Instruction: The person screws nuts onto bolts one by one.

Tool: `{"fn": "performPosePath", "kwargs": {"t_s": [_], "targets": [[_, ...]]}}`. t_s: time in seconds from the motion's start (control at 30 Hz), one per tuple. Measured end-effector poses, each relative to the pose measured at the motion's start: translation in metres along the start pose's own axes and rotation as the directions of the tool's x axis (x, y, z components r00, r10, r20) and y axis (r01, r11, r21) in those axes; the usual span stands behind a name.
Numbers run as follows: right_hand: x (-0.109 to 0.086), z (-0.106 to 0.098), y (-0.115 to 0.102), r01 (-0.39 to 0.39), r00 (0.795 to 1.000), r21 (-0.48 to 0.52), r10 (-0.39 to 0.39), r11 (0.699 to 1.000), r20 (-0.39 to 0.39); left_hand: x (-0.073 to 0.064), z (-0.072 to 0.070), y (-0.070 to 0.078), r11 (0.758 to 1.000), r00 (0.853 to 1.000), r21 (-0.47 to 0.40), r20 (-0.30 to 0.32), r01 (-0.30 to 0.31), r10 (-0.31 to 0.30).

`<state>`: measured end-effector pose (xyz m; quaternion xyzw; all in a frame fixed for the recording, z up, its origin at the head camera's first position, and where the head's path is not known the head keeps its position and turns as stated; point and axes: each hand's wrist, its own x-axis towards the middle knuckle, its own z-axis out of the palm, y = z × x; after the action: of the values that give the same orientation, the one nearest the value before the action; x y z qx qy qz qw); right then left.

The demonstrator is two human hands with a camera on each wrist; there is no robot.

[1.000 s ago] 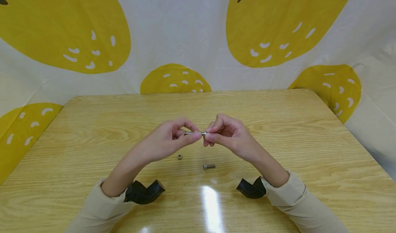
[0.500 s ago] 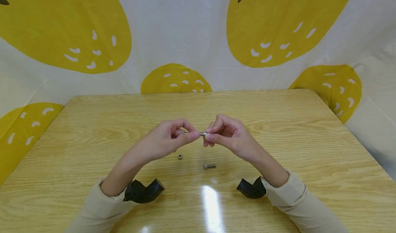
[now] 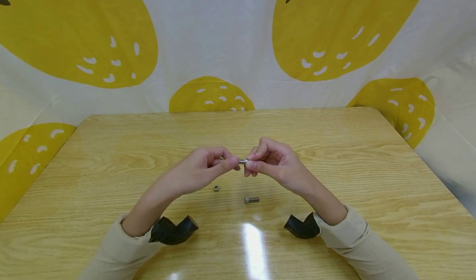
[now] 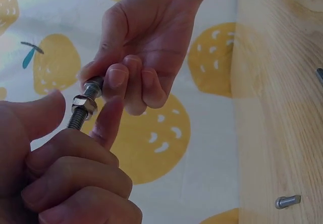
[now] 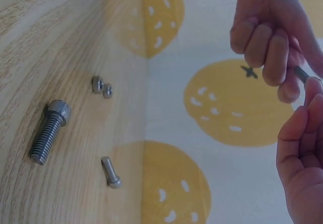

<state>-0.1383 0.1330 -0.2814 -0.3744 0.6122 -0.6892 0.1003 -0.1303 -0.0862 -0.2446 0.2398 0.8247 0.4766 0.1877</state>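
My right hand (image 3: 273, 158) pinches the head end of a metal bolt (image 4: 77, 119) between thumb and fingers, holding it above the table. On the bolt's threads sits a hex nut (image 4: 84, 105). My left hand (image 3: 202, 166) comes at it from the other side, its thumb and forefinger on either side of the nut. In the left wrist view the thumb stands slightly off the nut, and the other fingers (image 4: 75, 178) curl around the threaded end. From above, the left thumb hides the nut and much of the shaft.
A socket head bolt (image 3: 251, 200) lies on the wooden table (image 3: 316, 127), with a loose nut (image 3: 216, 188) to its left. The right wrist view shows a second nut (image 5: 107, 91) and a smaller bolt (image 5: 111, 172). A fruit-patterned cloth (image 3: 219, 36) hangs behind the table.
My left forefinger and thumb have shifted around the shaft, with the left fingers lower and more curled now. My right hand stays in place.
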Motion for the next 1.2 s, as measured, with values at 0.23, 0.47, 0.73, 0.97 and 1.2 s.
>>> {"fn": "performPosePath", "kwargs": {"t_s": [0.23,0.47,0.73,0.97,1.2], "targets": [[0.0002,-0.0004,0.0012,0.022,1.0,-0.012,-0.022,1.0,0.01,-0.0015,0.0015,0.0006,1.0,1.0,-0.014,-0.016,-0.024,0.024],[0.0001,-0.0005,0.0027,0.037,0.999,-0.006,-0.037,0.999,0.016,-0.0006,0.0015,0.0015,1.0,0.999,-0.001,-0.031,-0.006,0.006],[-0.0004,-0.0006,0.0026,0.04,0.999,-0.005,-0.039,0.999,0.017,-0.0001,0.0037,0.0011,0.999,1.0,0.028,-0.015,-0.026,0.026],[-0.0004,-0.001,0.0022,0.038,0.999,-0.003,-0.038,0.999,0.021,-0.0001,0.0029,0.0023,1.0,1.0,0.019,-0.023,0.009,-0.008],[-0.0008,-0.0015,0.0024,0.048,0.999,-0.01,-0.047,0.999,0.024,0.0013,0.0035,-0.0008,0.999,0.999,0.019,-0.012,-0.048,0.048]]}}
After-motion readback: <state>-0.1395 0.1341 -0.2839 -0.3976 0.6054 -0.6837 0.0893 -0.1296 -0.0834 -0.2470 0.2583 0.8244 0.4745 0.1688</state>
